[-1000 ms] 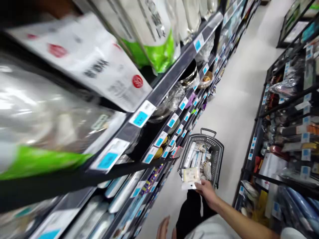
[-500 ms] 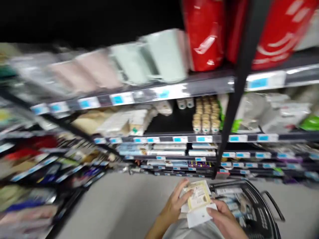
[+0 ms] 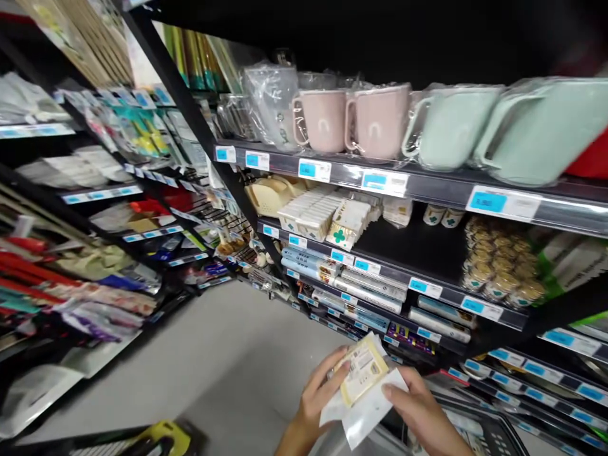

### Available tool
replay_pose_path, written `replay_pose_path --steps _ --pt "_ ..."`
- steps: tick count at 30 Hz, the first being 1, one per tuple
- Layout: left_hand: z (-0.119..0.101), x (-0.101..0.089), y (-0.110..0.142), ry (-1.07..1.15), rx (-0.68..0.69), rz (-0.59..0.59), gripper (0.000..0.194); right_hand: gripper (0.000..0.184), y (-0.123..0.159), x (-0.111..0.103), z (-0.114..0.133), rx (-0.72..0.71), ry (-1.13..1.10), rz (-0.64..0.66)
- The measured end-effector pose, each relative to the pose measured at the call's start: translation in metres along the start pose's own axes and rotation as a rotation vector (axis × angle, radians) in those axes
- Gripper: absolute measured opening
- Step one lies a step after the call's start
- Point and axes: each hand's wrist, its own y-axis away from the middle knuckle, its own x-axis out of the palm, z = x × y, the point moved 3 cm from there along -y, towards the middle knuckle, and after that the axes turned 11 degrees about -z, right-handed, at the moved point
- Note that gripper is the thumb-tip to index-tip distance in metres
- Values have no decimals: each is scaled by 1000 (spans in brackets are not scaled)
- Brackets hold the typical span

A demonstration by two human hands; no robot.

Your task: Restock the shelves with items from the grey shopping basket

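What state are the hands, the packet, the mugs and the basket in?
Left hand: closed on the packet's printed part
Right hand: pinching the packet's white end
Packet: held tilted in both hands; sealed or not, I cannot tell
Pink mugs: upright, in clear wrap
Green mugs: upright, in clear wrap
Basket: partly in view, things inside

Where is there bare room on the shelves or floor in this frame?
Bare shelf shows between the white packs and gold-topped packs. The grey floor is open between the left hand and the left-side racks. The wrapped cups above stand crowded.
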Motion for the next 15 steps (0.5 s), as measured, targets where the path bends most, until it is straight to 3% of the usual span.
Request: replay_pose_path --steps 3,5,7,9,12,15 --pt "14 -29 -39 33 137 14 51 54 -22 42 11 -156 76 36" --pt "31 -44 -66 92 75 -20 44 43 -37 73 26 -371 115 101" --pt "53 -54 -91 132 -133 -90 30 38 -52 101 44 -592 157 103" --pt "75 -61 -111 200 -458 -119 29 35 -67 125 60 -734 219 2" --pt "97 -67 -134 436 -890 -21 58 31 -88 151 75 -791 288 -232" --pt "107 -78 -154 638 -1090 76 79 31 -101 168 79 -771 284 -376"
